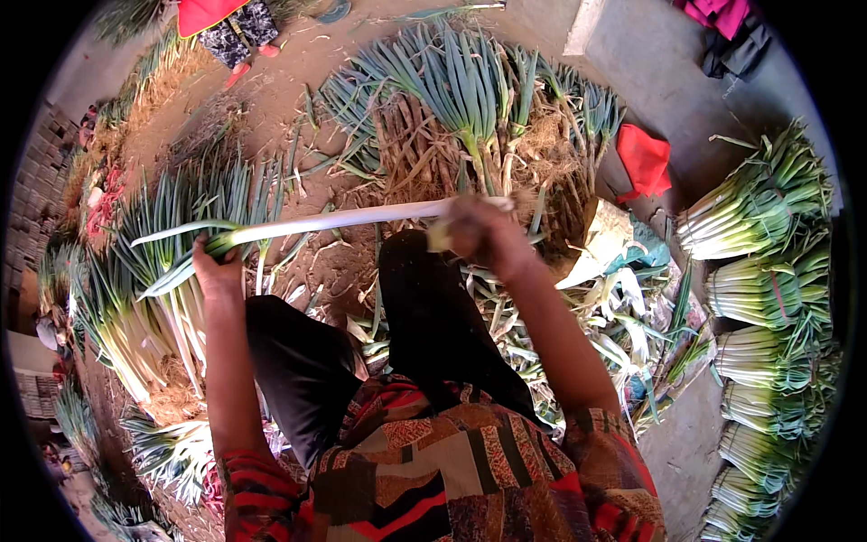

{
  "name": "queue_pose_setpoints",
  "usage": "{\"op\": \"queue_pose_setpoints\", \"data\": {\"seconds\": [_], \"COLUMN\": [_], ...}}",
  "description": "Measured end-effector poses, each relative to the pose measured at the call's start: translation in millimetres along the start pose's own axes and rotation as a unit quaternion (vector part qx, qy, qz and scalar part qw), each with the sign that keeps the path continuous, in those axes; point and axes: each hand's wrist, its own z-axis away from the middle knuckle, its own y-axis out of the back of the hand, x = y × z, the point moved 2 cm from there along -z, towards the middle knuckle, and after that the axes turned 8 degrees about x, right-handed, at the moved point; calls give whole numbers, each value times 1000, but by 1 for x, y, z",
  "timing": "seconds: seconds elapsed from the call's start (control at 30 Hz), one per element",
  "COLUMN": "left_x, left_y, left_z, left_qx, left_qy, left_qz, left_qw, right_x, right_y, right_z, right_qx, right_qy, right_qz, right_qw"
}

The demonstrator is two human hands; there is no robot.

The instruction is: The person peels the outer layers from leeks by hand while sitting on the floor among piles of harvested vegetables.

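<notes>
A long Welsh onion (pixel 339 218) with a white shank lies nearly level across my knees. My left hand (pixel 218 265) grips it where the green leaves begin, and the leaves point left. My right hand (pixel 479 234) is blurred, its fingers curled over the shank near the root end. A small pale yellowish piece (pixel 439 238) shows at those fingers; I cannot tell what it is, nor whether the hand grips the shank itself. Beside my left forearm stand several white-shanked onions (pixel 179 305) with leaves up. Untrimmed onions with brown husks (pixel 423 149) stand in front of me.
Tied onion bundles (pixel 752 288) line the right side. Stripped leaves (pixel 626 305) are heaped by my right knee, near a red cloth or bag (pixel 643 162). More onions (pixel 173 447) lie at lower left. Another person's patterned trouser legs (pixel 240 34) show on the earthen floor (pixel 284 61).
</notes>
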Motion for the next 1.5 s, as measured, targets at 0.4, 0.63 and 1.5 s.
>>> {"op": "queue_pose_setpoints", "data": {"seconds": [0.4,0.63,1.5], "left_x": [76,57,-45], "left_y": [55,39,13], "left_z": [-19,-20,-5], "left_qx": [135,110,129], "left_qy": [-96,-74,65], "left_qz": [33,12,23], "left_qw": [986,991,989], "right_x": [-82,-47,-90], "right_y": [292,160,233], "right_z": [145,78,105], "right_qx": [474,261,219], "right_qy": [39,208,275], "right_qz": [314,798,-230], "right_qw": [822,503,907]}}
